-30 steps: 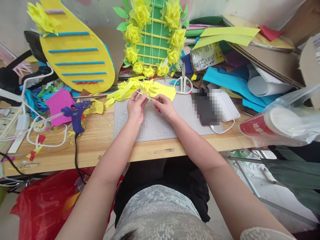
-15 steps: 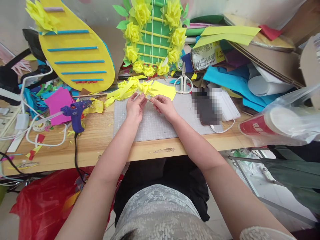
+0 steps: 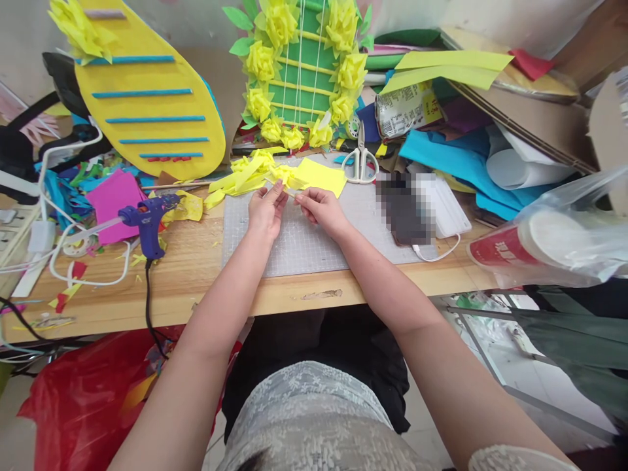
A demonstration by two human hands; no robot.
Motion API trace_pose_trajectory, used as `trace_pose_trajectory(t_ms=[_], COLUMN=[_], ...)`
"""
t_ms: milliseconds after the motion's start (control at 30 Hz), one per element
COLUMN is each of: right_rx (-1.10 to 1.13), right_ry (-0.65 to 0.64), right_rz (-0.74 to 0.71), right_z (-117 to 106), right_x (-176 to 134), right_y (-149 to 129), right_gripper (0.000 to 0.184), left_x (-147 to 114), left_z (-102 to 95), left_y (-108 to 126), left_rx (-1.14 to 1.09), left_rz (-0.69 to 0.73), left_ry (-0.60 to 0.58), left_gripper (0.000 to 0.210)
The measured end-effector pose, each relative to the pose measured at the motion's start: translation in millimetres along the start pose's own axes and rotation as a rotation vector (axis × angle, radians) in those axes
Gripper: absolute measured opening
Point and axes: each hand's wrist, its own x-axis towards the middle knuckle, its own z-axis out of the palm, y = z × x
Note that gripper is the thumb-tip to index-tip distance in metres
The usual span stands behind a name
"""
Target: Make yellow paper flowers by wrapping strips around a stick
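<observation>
Over the grey cutting mat [image 3: 314, 248], my left hand [image 3: 265, 212] pinches a small yellow paper flower [image 3: 284, 175] between thumb and fingers. My right hand [image 3: 321, 210] is close beside it on the right, thumb and fingertips pressed together. What lies in that right pinch is too small to make out. Behind the fingers lie a flat yellow paper sheet [image 3: 321, 175] and a pile of yellow paper petals and flowers [image 3: 245, 173]. White-handled scissors [image 3: 360, 163] rest at the mat's back edge, right of the sheet.
A purple glue gun [image 3: 150, 226] with its cord stands left, near magenta paper [image 3: 115, 199] and scraps. Behind are a yellow board with blue bars [image 3: 147, 98] and a green flower-edged board [image 3: 307, 72]. A blurred phone [image 3: 405, 212], power bank [image 3: 444, 206] and bagged cup [image 3: 510, 245] sit right.
The yellow flower at my left fingertips has tipped slightly lower. My right fingertips have shifted very slightly; both arms stay almost in place.
</observation>
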Motion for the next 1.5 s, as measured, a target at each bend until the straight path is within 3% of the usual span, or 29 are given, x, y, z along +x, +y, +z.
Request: trace_pose_trajectory(t_ms=[433, 633, 733, 933, 1100, 1333, 1500], right_rx=[0.041, 0.012, -0.013, -0.033, 0.007, -0.026, -0.032], right_ry=[-0.015, 0.055, 0.050, 0.013, 0.022, 0.058, 0.080], right_rz=[-0.076, -0.075, -0.056, -0.003, -0.056, -0.078, -0.045], right_z=[2, -4, -6, -5, -5, -7, -7], right_x=[2, 4, 4, 4, 6, 7, 6], right_y=[4, 3, -1, -1, 4, 2, 0], right_gripper=[0.040, 0.027, 0.023, 0.018, 0.019, 0.023, 0.024], left_x=[4, 0, 0, 1, -1, -1, 0], left_z=[-1.9, -1.3, -2.2, 1.1, 4.5, -2.2, -3.6], left_y=[-3, 3, 3, 0, 1, 3, 6], left_rx=[0.036, 0.060, 0.070, 0.181, 0.163, 0.139, 0.181], left_rz=[0.049, -0.011, -0.011, 0.126, 0.198, 0.001, -0.052], left_ry=[-0.066, -0.136, -0.098, 0.010, 0.036, -0.055, 0.014], left_gripper=[0.034, 0.013, 0.017, 0.032, 0.039, 0.019, 0.017])
